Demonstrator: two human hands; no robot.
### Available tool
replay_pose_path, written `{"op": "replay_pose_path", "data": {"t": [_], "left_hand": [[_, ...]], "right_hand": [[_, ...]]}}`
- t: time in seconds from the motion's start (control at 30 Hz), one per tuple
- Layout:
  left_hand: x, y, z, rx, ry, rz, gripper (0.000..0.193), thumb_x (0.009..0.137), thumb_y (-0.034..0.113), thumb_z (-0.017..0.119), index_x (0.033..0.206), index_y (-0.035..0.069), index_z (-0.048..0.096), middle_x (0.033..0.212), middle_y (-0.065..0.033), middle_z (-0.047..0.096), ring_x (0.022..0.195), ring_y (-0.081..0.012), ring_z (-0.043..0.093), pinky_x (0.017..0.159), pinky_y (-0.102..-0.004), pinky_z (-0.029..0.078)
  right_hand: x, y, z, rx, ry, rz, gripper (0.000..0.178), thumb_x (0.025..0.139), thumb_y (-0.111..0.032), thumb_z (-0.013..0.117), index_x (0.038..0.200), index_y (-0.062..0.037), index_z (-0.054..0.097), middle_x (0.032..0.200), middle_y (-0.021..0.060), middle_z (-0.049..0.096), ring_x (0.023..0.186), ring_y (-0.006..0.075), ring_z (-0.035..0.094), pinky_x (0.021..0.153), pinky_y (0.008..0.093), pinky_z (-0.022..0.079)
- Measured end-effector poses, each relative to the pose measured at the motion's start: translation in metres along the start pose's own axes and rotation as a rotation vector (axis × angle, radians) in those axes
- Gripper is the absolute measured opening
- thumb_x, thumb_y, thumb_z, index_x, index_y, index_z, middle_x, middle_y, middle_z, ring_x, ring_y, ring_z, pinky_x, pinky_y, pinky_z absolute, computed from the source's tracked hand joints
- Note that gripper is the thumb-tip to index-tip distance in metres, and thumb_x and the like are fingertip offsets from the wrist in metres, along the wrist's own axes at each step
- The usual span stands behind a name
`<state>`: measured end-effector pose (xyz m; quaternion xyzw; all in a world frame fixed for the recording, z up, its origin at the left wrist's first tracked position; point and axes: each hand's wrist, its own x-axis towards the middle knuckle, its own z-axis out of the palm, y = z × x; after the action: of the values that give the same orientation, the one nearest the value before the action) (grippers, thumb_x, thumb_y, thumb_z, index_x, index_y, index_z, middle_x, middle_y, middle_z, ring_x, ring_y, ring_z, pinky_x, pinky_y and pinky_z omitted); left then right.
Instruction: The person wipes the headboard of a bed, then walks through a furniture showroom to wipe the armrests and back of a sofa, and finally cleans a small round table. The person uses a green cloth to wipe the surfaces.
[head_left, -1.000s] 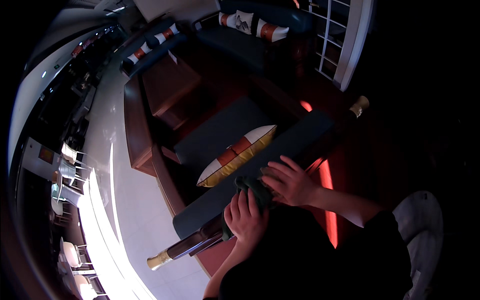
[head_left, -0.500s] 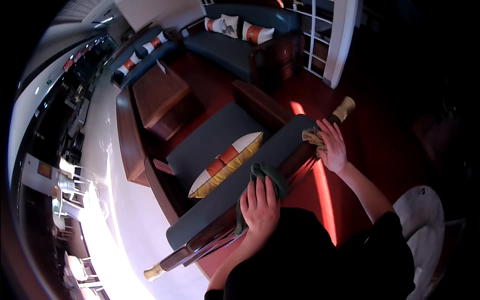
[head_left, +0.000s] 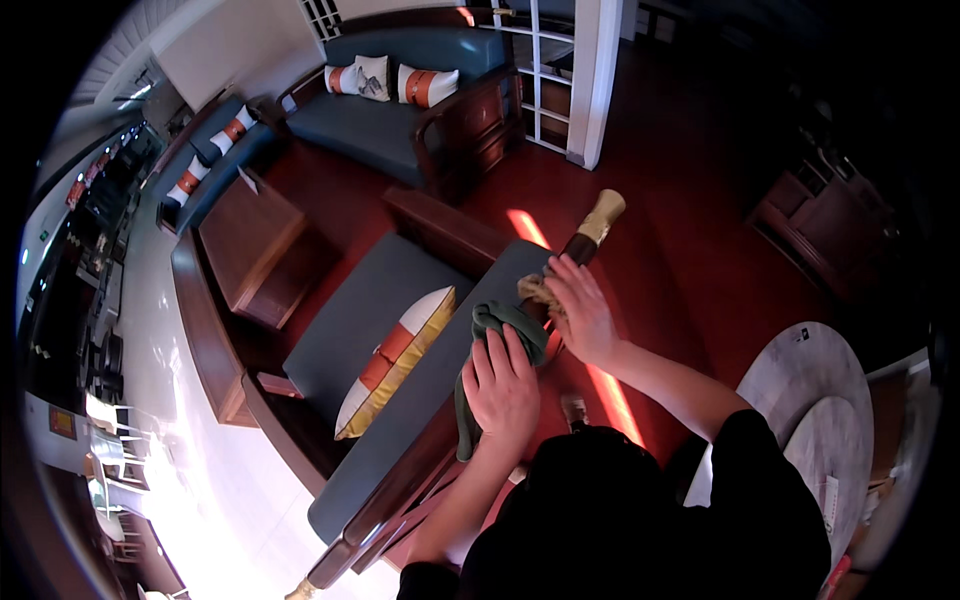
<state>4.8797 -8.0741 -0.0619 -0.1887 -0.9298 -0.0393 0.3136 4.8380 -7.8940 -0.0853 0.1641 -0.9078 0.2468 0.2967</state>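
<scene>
The blue-grey sofa sits centrally. Beyond its seat stands a wooden table; to the sofa's right is a pale round top. A cushion rests against the sofa's backrest. At the sofa's wooden back rail, the left hand covers the green cloth, fingers slightly spread; farther along, the right hand's fingers lie close together over the tan cloth. I cannot tell whether either pinches.

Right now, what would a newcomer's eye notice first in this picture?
Probably the white, orange and yellow cushion on the blue-grey seat, left of centre. Then the green cloth under the left fingers, and the gold-coloured cap on the upper end of the wooden rail.
</scene>
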Motion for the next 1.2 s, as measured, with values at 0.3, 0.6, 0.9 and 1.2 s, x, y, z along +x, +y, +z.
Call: {"op": "replay_pose_path", "data": {"t": [0.3,0.6,0.9,1.2], "left_hand": [[0.053,0.060,0.042,-0.121,0.062,-0.026,0.054,0.070,0.010,0.066,0.122,0.006,0.057,0.121,-0.0121,0.058,0.111,-0.0302,0.056,0.094,-0.0422,0.041],[0.130,0.189,0.082,-1.400,-0.070,-0.635,0.032,0.092,0.003,0.055,0.124,0.001,0.052,0.115,-0.0104,0.060,0.105,-0.0226,0.058,0.093,-0.0346,0.046],[0.207,0.288,0.180,-2.377,-0.802,-1.343,0.047,0.101,0.040,0.039,0.132,0.006,0.048,0.133,-0.0116,0.054,0.122,-0.0282,0.052,0.105,-0.0458,0.040],[0.333,0.363,0.277,-2.637,-0.813,-1.397,0.053,0.098,0.047,0.036,0.130,0.007,0.051,0.134,-0.0128,0.053,0.122,-0.0320,0.051,0.105,-0.0506,0.039]], "right_hand": [[0.015,0.073,-0.035,-0.016,-0.212,-0.256,0.056,0.077,-0.022,0.069,0.127,-0.0020,0.051,0.142,0.0169,0.044,0.137,0.0333,0.036,0.112,0.0486,0.028],[-0.006,0.183,-0.124,0.538,-0.048,0.058,0.051,0.078,-0.003,0.065,0.125,0.0037,0.048,0.135,0.0215,0.049,0.120,0.0398,0.052,0.097,0.0445,0.046],[-0.039,0.319,-0.180,0.757,0.055,0.789,0.037,0.099,-0.020,0.044,0.127,0.0025,0.050,0.111,0.0172,0.065,0.105,0.0221,0.062,0.090,0.0339,0.047],[-0.013,0.423,-0.195,1.125,0.119,1.066,0.033,0.098,-0.024,0.049,0.120,0.0011,0.055,0.107,0.0063,0.062,0.092,0.0109,0.059,0.083,0.0258,0.048]]}}
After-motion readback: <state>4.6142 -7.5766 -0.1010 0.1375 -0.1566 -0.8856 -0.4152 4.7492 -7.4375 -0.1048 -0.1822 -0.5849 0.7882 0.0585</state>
